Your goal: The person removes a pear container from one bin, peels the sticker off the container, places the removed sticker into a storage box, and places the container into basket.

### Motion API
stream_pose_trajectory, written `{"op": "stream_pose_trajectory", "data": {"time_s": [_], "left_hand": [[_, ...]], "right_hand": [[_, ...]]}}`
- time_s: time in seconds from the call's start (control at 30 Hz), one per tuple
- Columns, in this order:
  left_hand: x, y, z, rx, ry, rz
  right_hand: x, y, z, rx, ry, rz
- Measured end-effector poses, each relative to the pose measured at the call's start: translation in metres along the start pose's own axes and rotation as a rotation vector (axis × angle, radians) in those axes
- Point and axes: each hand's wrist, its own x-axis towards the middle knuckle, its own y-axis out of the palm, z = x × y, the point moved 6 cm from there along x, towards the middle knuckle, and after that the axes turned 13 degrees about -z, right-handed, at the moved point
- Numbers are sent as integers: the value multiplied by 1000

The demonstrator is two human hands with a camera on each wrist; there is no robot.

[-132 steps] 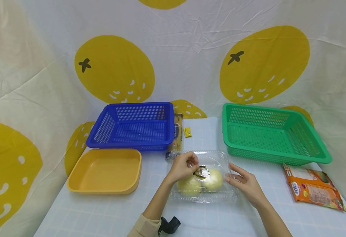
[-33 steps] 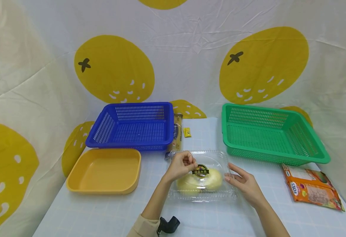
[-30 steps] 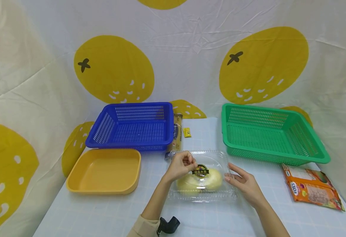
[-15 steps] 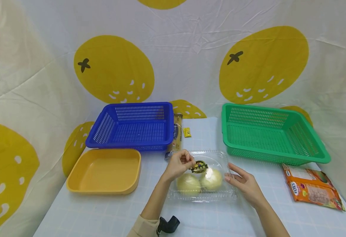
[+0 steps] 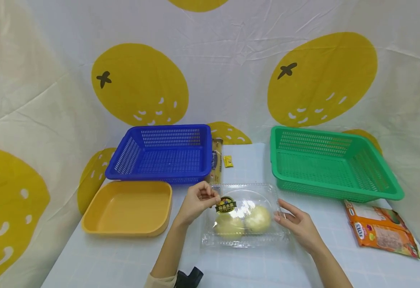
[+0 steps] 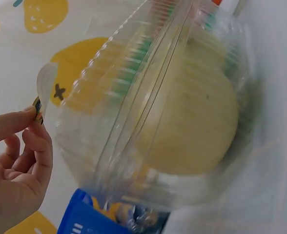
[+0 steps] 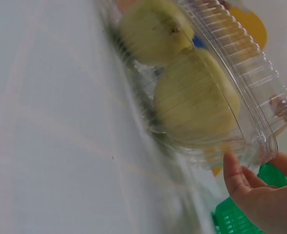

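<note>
My left hand (image 5: 194,203) pinches a black and gold sticker (image 5: 226,205) between thumb and forefinger. In the left wrist view the sticker (image 6: 46,86) curls up, pale back showing, apart from the lid. Below it stands a clear plastic clamshell box (image 5: 243,241), its lid down. Two round pale yellow-green fruits (image 5: 257,219) lie inside, side by side; their kind is unclear. At the box's right edge, my right hand (image 5: 301,227) holds the side with thumb and fingers. The right wrist view shows those fingers (image 7: 237,178) around the box's corner.
A blue basket (image 5: 123,176) and a yellow-orange tub (image 5: 127,233) stand left. Behind the box lie a long brown packet (image 5: 215,164) and a small yellow sachet (image 5: 228,161). At right are a green basket (image 5: 314,190) and an orange food packet (image 5: 382,232).
My left hand has moved left, drawing the sticker from the middle of the lid toward its left side. The right hand has stayed at the box's right edge.
</note>
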Motion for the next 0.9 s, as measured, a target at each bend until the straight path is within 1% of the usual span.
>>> {"op": "stream_pose_trajectory", "data": {"time_s": [0.1, 0.2, 0.3, 0.4, 0.53, 0.63, 0.73, 0.8, 0.9], "left_hand": [[-6, -21, -9, 45, -1, -29], [-10, -49, -19, 103, 7, -82], [-14, -82, -25, 190, 47, -154], [-18, -117, -30, 303, 85, -223], [-29, -166, -37, 437, 83, -278], [-36, -197, -39, 519, 79, -302], [-40, -219, -36, 569, 55, -308], [-41, -228, -31, 598, 28, -300], [-41, -239, -23, 637, -14, -288]], "right_hand": [[0, -1, 1, -1, -8, 3], [0, 0, 1, -5, -13, 8], [-1, 0, 1, -14, -13, 9], [-1, -1, 2, -14, -11, 7], [-1, 0, 2, -14, -11, 9], [-1, 1, 2, -15, -17, 10], [-1, 1, 3, -12, -24, 13], [-1, 1, 4, -6, -26, 13], [-1, 1, 5, 0, -27, 15]]}}
